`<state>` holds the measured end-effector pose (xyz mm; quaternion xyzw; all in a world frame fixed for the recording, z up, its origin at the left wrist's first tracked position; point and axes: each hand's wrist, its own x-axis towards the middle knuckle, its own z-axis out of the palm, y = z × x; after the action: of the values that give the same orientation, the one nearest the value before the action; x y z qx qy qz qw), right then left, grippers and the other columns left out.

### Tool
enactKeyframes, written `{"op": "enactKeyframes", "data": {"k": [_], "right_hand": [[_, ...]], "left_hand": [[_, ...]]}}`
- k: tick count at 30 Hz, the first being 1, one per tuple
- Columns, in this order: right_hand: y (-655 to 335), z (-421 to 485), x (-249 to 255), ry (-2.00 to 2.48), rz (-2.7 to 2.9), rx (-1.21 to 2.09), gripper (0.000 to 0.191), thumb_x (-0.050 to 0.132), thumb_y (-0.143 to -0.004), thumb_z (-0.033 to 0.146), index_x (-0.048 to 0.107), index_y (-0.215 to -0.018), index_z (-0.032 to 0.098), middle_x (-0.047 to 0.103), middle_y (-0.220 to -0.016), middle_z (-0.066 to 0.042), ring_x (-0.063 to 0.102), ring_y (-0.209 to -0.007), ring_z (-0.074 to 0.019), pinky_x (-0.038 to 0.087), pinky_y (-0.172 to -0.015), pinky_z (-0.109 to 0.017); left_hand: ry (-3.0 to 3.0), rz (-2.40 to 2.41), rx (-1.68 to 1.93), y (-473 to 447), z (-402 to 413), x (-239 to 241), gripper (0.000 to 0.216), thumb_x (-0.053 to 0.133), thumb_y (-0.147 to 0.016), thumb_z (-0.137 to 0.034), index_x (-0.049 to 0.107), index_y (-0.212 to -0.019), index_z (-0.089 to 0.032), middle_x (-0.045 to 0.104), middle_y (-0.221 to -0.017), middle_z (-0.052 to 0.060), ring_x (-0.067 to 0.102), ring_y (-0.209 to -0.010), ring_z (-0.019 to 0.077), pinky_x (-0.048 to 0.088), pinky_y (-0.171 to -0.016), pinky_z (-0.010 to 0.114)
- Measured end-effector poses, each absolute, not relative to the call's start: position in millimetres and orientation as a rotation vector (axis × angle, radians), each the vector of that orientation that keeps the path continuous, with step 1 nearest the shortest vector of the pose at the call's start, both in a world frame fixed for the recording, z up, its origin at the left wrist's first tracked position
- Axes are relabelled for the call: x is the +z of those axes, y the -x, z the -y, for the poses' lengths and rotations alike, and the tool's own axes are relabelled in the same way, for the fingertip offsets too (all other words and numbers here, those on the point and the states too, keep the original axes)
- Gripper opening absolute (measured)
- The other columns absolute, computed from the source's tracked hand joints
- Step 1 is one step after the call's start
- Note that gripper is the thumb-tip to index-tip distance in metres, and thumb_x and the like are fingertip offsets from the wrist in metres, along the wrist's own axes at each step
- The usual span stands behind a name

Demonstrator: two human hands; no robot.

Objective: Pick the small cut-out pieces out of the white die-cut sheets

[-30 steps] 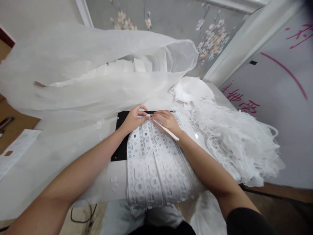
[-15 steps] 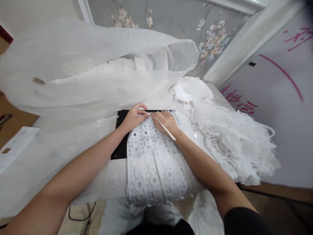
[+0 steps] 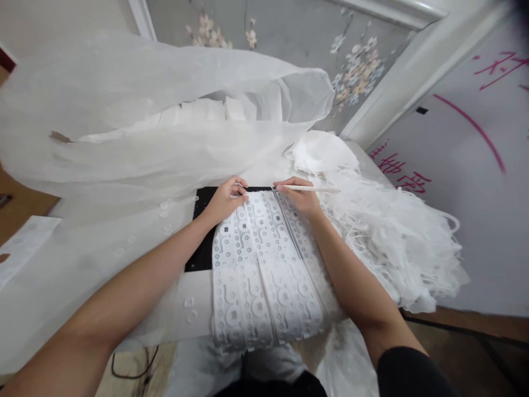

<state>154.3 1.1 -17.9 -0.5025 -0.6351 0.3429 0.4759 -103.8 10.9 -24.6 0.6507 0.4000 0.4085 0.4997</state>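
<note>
White strips printed with grey circles and curves lie side by side over a black board and hang toward my lap. My left hand is closed at their far edge, thumb and fingertips together on the top left part of the strips. My right hand grips a thin white stick-like tool near the far right of the strips. The tool lies nearly level, its narrow tip pointing left; its exact kind is unclear.
A big heap of white stringy offcuts is at the right. Behind lies a large translucent plastic bag with white pieces inside. Small clear bits are scattered on the left. A whiteboard with red writing stands at right.
My right hand has moved right, away from my left hand, and the tool has turned from slanting toward me to nearly level. My left hand stays at the strips' far edge.
</note>
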Motion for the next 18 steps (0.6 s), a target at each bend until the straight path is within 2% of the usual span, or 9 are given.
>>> {"op": "enactKeyframes", "data": {"k": [12,18], "right_hand": [[-151,-3,-24,1.238,1.606,0.893,0.021,0.082,-0.074,0.041,0.080,-0.087,0.023,0.079,-0.099,-0.005,0.073,-0.099,-0.0252,0.059,-0.092,-0.039],[-149,-2,-25,1.219,1.611,0.886,0.019,0.082,-0.075,0.039,0.081,-0.087,0.024,0.079,-0.098,-0.004,0.074,-0.099,-0.0254,0.059,-0.093,-0.039]], "left_hand": [[-1.638,-0.984,1.004,102,-13,-27,0.023,0.067,-0.076,-0.021,0.057,-0.096,-0.020,0.065,-0.079,-0.002,0.061,-0.075,0.0153,0.046,-0.079,0.031],[-1.645,-0.990,1.002,102,-13,-26,0.023,0.068,-0.076,-0.022,0.057,-0.096,-0.020,0.065,-0.079,-0.001,0.061,-0.076,0.0156,0.047,-0.080,0.031]]}}
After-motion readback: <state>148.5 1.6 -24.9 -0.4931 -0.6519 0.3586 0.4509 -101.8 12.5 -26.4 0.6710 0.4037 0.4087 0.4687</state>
